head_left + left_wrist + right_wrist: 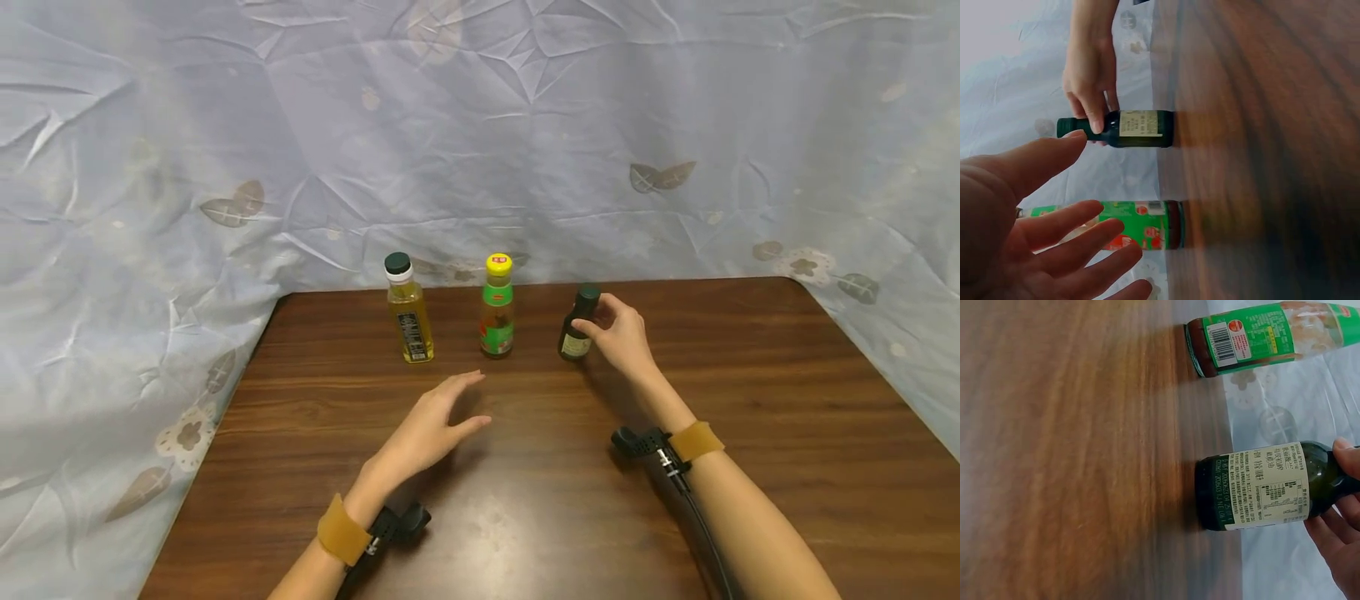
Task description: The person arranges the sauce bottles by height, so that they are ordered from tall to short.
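My right hand (pixel 621 335) grips a small dark green glass bottle (pixel 576 333) round its neck, thumb on the near side and fingers behind. The bottle leans slightly in the head view, its base at the tabletop; its cream label (pixel 1266 484) faces the right wrist camera. Over the table's middle my left hand (pixel 429 425) holds nothing, its thumb and fingers spread apart. Nearest to that hand stands a clear bottle with a yellow cap and green labels (pixel 497 321). Further left is a bottle of yellow oil (pixel 411 321) with a dark green cap, upright.
The brown wooden table (pixel 360 500) has its back edge just behind the bottles. A pale, wrinkled cloth with leaf and flower prints (pixel 480 150) hangs behind and along the left side. Each wrist wears a tan strap (pixel 696 440) with a small black camera and a cable.
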`<move>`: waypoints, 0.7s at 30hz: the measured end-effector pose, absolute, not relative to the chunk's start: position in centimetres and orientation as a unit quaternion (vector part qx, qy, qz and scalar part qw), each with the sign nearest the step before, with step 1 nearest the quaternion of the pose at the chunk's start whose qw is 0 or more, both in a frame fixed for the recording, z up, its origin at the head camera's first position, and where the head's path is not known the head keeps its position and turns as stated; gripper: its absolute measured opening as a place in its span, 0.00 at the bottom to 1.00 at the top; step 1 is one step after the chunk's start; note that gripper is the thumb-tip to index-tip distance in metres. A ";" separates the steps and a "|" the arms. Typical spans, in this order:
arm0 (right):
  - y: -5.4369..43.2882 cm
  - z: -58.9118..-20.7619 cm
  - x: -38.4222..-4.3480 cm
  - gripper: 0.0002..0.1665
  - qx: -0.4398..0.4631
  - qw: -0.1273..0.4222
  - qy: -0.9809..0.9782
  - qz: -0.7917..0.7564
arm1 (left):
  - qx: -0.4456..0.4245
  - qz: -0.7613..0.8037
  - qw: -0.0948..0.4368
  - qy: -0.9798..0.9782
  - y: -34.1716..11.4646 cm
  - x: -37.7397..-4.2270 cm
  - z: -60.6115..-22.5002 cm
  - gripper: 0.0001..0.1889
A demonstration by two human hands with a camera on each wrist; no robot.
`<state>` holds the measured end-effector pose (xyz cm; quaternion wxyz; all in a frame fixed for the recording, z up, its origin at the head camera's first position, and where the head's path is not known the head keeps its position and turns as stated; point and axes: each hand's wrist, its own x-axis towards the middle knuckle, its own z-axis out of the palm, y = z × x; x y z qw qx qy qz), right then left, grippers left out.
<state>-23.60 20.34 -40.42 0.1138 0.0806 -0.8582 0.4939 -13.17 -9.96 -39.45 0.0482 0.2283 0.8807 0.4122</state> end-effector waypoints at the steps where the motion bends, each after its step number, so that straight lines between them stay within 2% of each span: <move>1: 20.3 -40.5 -23.8 0.19 0.081 0.115 -0.858 0.494 | 0.229 0.407 0.049 0.883 -10.0 -13.0 -39.6 0.31; 21: 20.6 -41.4 -24.8 0.21 0.076 0.139 -0.862 0.481 | 0.209 0.373 0.040 0.903 -10.9 -11.2 -40.5 0.32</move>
